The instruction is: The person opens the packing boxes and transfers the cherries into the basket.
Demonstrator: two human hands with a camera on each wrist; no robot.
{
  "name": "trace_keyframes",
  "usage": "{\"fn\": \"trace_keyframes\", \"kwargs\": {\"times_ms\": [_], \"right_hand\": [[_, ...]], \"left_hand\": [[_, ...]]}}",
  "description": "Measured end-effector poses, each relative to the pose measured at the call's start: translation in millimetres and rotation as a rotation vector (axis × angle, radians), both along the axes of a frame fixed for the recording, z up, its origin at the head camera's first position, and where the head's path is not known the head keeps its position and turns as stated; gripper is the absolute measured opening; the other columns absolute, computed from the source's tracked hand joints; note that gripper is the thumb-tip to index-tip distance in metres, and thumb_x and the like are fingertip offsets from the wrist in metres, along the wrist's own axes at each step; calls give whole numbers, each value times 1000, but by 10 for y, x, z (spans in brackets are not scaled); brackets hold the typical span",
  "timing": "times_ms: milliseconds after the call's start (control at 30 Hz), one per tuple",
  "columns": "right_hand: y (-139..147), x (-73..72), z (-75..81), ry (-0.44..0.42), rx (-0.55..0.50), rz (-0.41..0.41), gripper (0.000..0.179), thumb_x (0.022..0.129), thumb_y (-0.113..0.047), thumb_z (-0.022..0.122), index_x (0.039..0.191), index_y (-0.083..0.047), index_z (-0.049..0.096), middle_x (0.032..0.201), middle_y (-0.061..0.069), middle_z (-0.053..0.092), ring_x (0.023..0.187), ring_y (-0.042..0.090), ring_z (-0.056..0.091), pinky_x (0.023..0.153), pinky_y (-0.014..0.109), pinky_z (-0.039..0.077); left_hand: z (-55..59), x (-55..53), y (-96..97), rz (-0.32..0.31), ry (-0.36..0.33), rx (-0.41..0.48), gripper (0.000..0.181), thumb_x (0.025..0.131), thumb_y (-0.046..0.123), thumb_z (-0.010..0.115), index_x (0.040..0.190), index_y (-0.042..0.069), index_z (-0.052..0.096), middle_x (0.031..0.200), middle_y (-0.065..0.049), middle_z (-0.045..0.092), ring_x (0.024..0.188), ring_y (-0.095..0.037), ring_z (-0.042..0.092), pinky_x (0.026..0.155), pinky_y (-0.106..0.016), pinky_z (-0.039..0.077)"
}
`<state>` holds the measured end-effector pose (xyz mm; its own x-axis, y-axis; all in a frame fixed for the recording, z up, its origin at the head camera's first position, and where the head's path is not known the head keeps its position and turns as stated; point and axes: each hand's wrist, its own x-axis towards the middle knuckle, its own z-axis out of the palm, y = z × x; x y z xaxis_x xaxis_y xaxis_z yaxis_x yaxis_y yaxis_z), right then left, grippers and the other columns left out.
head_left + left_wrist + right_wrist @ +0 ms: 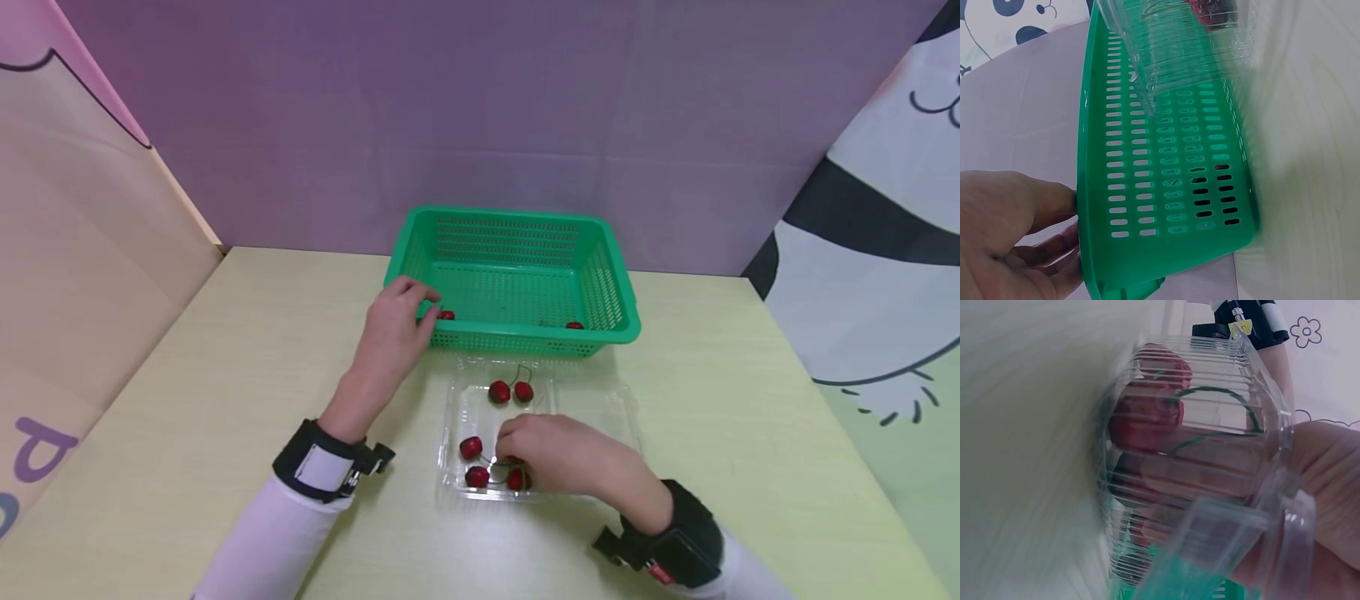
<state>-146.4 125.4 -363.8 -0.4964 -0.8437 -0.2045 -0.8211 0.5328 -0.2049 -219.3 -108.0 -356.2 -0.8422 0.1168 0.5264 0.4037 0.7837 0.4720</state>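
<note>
My left hand (393,327) is over the near left corner of the green basket (525,330), thumb and forefinger parted with nothing visible between them. A red cherry (447,316) lies inside, close to those fingers; in the left wrist view the basket's rim (1084,187) hides the fingertips. My right hand (558,452) reaches down into a clear plastic box (480,497), its curled fingers at a cherry (513,459) they partly cover. Through the box wall, the right wrist view shows finger ends around a dark cherry (1124,481), beside cherries with green stems (1229,392).
Two cherries joined by stems (512,391) lie at the far end of the box, and several more at its near end. The box's clear lid (600,400) spreads to the right. Another cherry (574,325) sits in the basket's near right part. A purple backdrop (487,125) rises behind the table.
</note>
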Motion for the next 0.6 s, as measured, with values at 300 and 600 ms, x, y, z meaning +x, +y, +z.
{"fn": "trace_keyframes", "kwargs": {"times_ms": [300, 600], "right_hand": [[-1, -11, -15, -31, 10, -31, 27, 75, 4, 77, 83, -20, 68, 83, -14, 55, 76, 3, 51, 68, 17, 47], [-12, -18, -12, -40, -6, -21, 25, 75, 5, 77, 85, -16, 68, 80, -12, 56, 75, 3, 51, 71, 17, 47]], "left_hand": [[6, -2, 3, -3, -8, 7, 11, 87, 1, 73, 98, 0, 72, 99, -10, 61, 94, -26, 62, 80, -30, 49], [6, 1, 3, -2, -1, 5, 10, 87, 2, 73, 97, 1, 72, 99, -10, 62, 93, -25, 62, 80, -29, 49]]}}
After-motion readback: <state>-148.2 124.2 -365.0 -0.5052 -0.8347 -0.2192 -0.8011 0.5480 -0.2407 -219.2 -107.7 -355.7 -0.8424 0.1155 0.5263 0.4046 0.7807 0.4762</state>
